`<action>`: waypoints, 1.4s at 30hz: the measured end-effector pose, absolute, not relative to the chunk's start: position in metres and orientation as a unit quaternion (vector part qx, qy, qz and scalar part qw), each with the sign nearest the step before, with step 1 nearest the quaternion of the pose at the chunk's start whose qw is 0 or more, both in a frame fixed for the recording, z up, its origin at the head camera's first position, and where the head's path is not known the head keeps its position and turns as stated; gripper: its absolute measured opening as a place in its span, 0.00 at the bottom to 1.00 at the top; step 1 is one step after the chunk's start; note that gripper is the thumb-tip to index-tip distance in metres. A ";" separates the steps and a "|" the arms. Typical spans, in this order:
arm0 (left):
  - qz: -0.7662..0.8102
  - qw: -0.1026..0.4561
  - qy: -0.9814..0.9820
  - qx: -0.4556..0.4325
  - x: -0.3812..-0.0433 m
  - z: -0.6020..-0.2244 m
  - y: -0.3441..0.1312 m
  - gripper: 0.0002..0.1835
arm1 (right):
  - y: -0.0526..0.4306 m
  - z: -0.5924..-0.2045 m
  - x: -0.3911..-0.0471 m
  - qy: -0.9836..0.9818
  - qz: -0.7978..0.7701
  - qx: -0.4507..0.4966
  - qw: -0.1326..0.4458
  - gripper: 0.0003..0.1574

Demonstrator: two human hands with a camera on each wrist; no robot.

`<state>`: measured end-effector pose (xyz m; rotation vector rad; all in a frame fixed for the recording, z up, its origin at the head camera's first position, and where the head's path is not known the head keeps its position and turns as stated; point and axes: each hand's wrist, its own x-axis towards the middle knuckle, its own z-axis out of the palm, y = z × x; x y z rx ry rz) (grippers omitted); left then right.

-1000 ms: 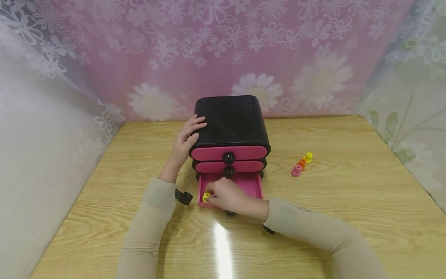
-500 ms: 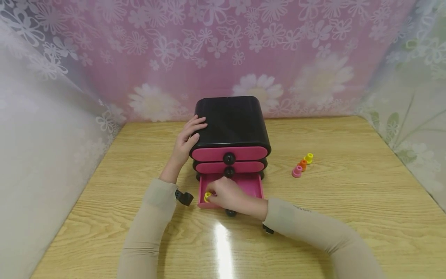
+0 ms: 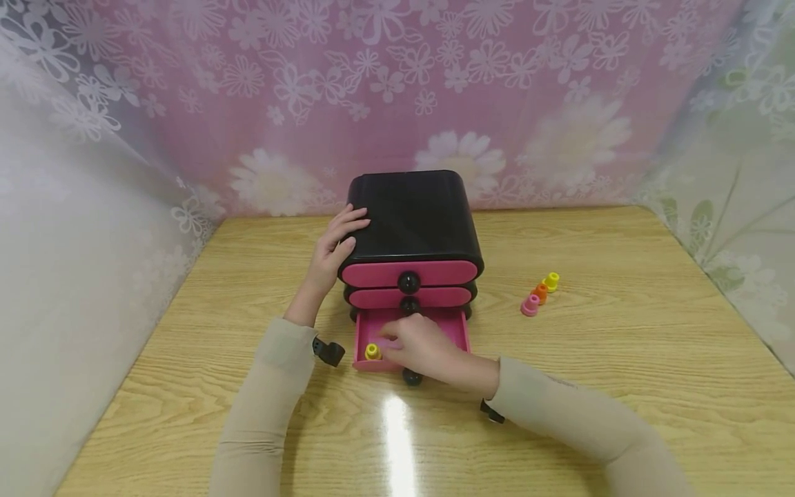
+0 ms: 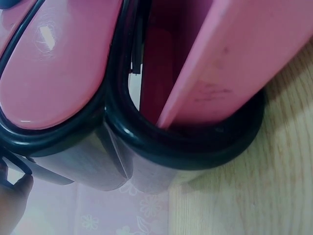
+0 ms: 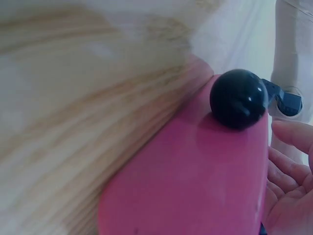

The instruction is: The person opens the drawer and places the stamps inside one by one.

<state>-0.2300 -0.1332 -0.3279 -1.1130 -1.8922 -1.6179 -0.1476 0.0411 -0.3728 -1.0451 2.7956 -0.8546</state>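
A black drawer unit (image 3: 413,214) with pink drawers stands on the table, its bottom drawer (image 3: 450,324) pulled out. My left hand (image 3: 332,248) rests on the unit's upper left edge, fingers laid over the top. Inside the open drawer, at its front left corner, sits a small yellow stepped peg (image 3: 373,352). My right hand (image 3: 425,348) hovers over the drawer just right of that peg, thumb and fingers parted and holding nothing. In the right wrist view its fingers (image 5: 288,169) show behind the drawer front and black knob (image 5: 238,99).
On the wooden table (image 3: 590,386), right of the unit, a pink peg (image 3: 531,306), an orange peg (image 3: 541,294) and another yellow peg (image 3: 551,281) stand in a slanting row. The two upper drawers (image 3: 410,274) are closed. A flowered curtain (image 3: 298,103) hangs behind.
My right hand has let go of the yellow peg and drawn back slightly to the right. The peg stands in the drawer corner. My left hand has stayed in place.
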 end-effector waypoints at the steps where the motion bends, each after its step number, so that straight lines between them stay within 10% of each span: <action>1: -0.580 0.205 -0.679 -0.401 -0.230 -0.327 -0.133 0.27 | 0.044 -0.372 -0.147 0.901 -0.276 -0.334 0.018 0.13; 42: -0.574 0.209 -0.682 -0.401 -0.230 -0.327 -0.133 0.26 | 0.209 -0.359 -0.158 0.939 -0.308 -0.143 -0.053 0.16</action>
